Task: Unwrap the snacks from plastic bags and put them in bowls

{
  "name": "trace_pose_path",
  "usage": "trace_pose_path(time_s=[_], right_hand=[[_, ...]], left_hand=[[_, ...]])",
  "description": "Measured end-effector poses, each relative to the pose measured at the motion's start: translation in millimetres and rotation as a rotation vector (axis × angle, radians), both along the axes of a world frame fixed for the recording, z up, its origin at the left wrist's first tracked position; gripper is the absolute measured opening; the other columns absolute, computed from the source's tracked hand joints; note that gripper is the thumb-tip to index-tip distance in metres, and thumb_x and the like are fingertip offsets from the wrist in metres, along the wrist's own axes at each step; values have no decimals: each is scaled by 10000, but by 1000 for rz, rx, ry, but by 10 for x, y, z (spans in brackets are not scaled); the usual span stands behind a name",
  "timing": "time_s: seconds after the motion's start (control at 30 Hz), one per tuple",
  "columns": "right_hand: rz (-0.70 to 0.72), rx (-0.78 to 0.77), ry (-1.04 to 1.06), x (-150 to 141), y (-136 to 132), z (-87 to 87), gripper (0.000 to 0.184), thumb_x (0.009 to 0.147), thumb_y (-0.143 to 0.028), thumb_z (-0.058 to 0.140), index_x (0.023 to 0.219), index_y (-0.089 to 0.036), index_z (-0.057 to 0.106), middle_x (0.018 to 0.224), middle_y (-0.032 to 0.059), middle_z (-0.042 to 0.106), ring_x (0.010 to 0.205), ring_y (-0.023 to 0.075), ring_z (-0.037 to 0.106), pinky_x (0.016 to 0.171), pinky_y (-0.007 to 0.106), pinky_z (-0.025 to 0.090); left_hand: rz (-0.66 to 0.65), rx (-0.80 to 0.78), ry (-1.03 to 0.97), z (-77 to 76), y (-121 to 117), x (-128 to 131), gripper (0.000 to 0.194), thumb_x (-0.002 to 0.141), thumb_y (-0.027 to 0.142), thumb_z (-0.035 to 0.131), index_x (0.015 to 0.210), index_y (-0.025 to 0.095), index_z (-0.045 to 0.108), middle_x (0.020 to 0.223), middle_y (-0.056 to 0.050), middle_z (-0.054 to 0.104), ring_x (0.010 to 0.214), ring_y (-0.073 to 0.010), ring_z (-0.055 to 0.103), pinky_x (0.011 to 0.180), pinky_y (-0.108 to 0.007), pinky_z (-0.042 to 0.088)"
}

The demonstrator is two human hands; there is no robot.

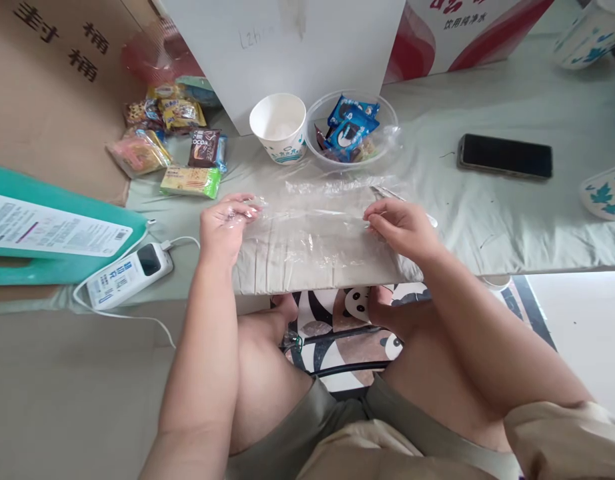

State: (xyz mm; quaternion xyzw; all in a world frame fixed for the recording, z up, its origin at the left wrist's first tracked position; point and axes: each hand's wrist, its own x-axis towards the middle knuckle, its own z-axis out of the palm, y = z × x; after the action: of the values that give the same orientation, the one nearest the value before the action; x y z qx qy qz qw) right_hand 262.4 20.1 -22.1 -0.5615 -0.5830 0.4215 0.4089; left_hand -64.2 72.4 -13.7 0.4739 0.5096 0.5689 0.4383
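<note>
A clear plastic bag is stretched between my two hands, just above the cloth-covered table. My left hand pinches its left edge, with some film bunched about the fingers. On the opposite side, my right hand grips the bag's right edge between thumb and fingers. Partly hidden behind that hand lies a pair of scissors, as far as its metal part shows. Beyond the bag stand a white paper cup and a clear plastic bowl holding blue snack packets.
Several wrapped snacks lie at the left by a cardboard box. A white power bank with a cable rests near a green container. A white box stands behind; a phone lies at the right.
</note>
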Motion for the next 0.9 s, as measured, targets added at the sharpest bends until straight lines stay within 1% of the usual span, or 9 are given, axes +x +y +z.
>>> trace_pose_path(time_s=[0.1,0.23,0.3,0.37,0.47,0.57,0.6,0.77,0.9], right_hand=[[-85,-54,-108,-15,38,-51,178,852,-284,603,999,-239,693,807,24,710,578,162,646,570,353,551],[-31,58,21,-33,62,-29,433,792,-276,682,1222,-283,633,1286,66,675,904,211,739,622,309,578],[-70,82,92,-49,58,-4,272,810,-306,667,1078,-262,656,1361,60,643,831,163,725,604,287,571],[-166,83,167,-58,57,12,81,814,-296,622,855,-227,621,1273,48,684,639,90,644,539,268,532],[-274,103,245,-43,77,9,136,758,-246,572,679,-206,469,1200,39,698,524,53,516,467,264,445],[-272,67,245,-4,109,0,117,726,-254,555,712,-222,443,1196,42,691,546,82,493,460,279,410],[-250,45,250,9,118,0,83,721,-262,550,766,-236,486,1195,46,688,579,104,519,473,288,425],[-128,-70,340,47,122,7,340,786,-371,522,1094,-265,619,1273,89,677,951,241,695,736,406,591],[-49,-53,250,57,79,7,462,903,-610,486,1141,-260,672,1384,98,667,1230,290,659,1001,486,547]], left_hand=[[77,77,38,-72,41,1,161,611,41,740,538,162,662,995,-35,714,741,-106,691,635,-214,553],[33,59,1,-27,16,27,170,604,108,746,511,165,615,1029,-43,705,694,-105,654,520,-211,516],[38,22,22,31,-8,41,195,597,129,755,496,170,594,1026,-43,710,657,-95,629,472,-202,479],[77,-7,11,100,-30,51,207,598,138,748,479,174,583,1033,-38,712,612,-75,600,431,-192,417],[118,-16,-65,209,-61,49,246,602,132,746,453,177,555,1021,-11,712,553,-41,532,413,-185,340],[68,-30,-144,280,-81,32,251,583,96,748,461,179,544,1020,8,714,550,-34,486,440,-187,352],[40,-54,-157,286,-82,25,232,588,92,744,481,183,560,1042,9,716,566,-38,489,458,-190,375],[-50,-204,-119,191,-47,18,166,613,23,694,561,178,668,1085,-31,694,647,-52,544,534,-184,439],[-51,-229,-28,93,-25,44,180,601,-5,671,530,155,708,1071,-64,661,706,-63,578,561,-170,440]])
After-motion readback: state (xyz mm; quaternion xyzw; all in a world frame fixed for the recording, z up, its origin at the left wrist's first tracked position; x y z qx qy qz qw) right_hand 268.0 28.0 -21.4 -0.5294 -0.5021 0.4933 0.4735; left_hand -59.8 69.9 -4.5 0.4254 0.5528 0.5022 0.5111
